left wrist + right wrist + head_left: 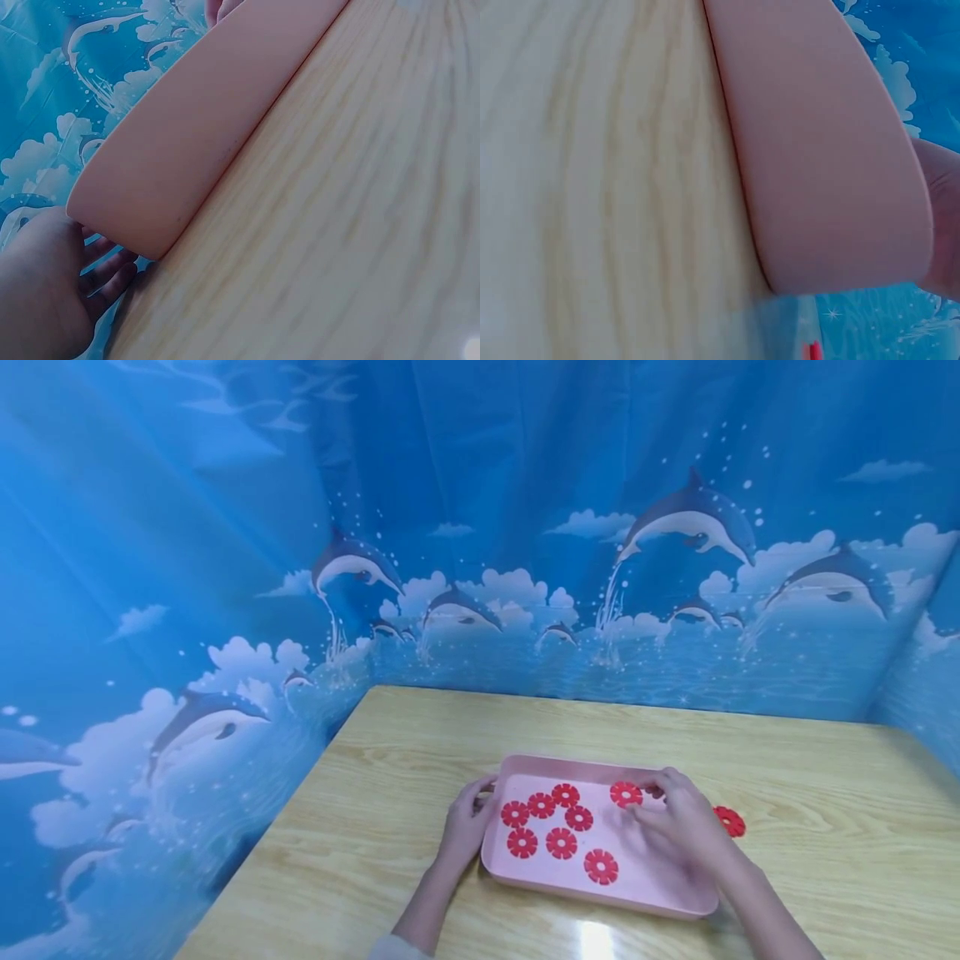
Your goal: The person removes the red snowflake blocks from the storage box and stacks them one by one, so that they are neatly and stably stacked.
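On counter (390, 777), inside pink tray (600, 895): red discs (562, 853); spare disc (737, 824) outside, to right. Left hand (465, 827) at tray's left wall, fingers loosely extended. Right hand (686, 822) by far disc (626, 785); whether pinching, cannot tell. Likely light, stiff; best pinched by notched rim.

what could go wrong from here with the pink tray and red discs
The right hand could brush the lone disc outside the pink tray when pulling back. The left hand, at the tray's left end, might jog it and shift the red discs inside.
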{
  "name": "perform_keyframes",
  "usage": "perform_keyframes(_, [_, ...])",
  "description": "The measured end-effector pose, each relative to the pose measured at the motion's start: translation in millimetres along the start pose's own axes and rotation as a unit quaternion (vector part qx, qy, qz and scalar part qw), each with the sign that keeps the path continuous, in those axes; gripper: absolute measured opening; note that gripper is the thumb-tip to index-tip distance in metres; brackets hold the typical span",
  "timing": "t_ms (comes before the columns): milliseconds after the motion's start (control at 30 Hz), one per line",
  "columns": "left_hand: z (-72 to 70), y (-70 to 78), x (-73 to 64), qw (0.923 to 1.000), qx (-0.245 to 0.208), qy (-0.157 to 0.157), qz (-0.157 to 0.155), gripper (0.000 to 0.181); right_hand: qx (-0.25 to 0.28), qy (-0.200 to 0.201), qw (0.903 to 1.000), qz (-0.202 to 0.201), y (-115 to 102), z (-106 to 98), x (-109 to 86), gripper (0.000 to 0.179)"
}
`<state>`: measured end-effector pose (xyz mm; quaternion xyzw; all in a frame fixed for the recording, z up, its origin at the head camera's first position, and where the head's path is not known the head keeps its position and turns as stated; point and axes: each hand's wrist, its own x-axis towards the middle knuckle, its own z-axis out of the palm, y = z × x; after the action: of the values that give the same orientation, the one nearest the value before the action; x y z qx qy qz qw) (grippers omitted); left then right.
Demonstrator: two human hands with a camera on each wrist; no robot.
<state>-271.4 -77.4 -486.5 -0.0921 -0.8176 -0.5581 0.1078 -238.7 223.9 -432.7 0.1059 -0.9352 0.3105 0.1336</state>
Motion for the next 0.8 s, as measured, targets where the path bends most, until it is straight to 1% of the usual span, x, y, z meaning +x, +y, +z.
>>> perform_keyframes(100, [0.0, 0.0, 0.1, 1.0000, -0.001, -0.001, 0.002, 0.031, -0.011, 0.008, 0.9999, -0.009, 1, -8, -2.9, 0.035])
perform_keyframes(333, [-0.7, 2.4, -1.1, 1.0000, 0.000, -0.001, -0.001, 0.031, -0.034, 0.049, 0.9975, -0.038, 10, -28, -8.9, 0.032])
perform_keyframes(433, [-1.3, 4.0, -1.3, 1.0000, 0.002, -0.001, -0.002, 0.030, -0.034, 0.057, 0.9970, -0.040, 15, -36, -12.3, 0.032])
perform_keyframes(700, [-1.4, 3.6, -1.0, 1.0000, 0.002, -0.002, 0.001, 0.031, -0.042, 0.083, 0.9953, -0.027, 32, -54, -21.1, 0.035])
perform_keyframes(800, [-1.5, 2.8, -1.2, 1.0000, 0.001, -0.002, 0.001, 0.031, -0.042, 0.088, 0.9952, -0.012, 38, -58, -24.5, 0.036])
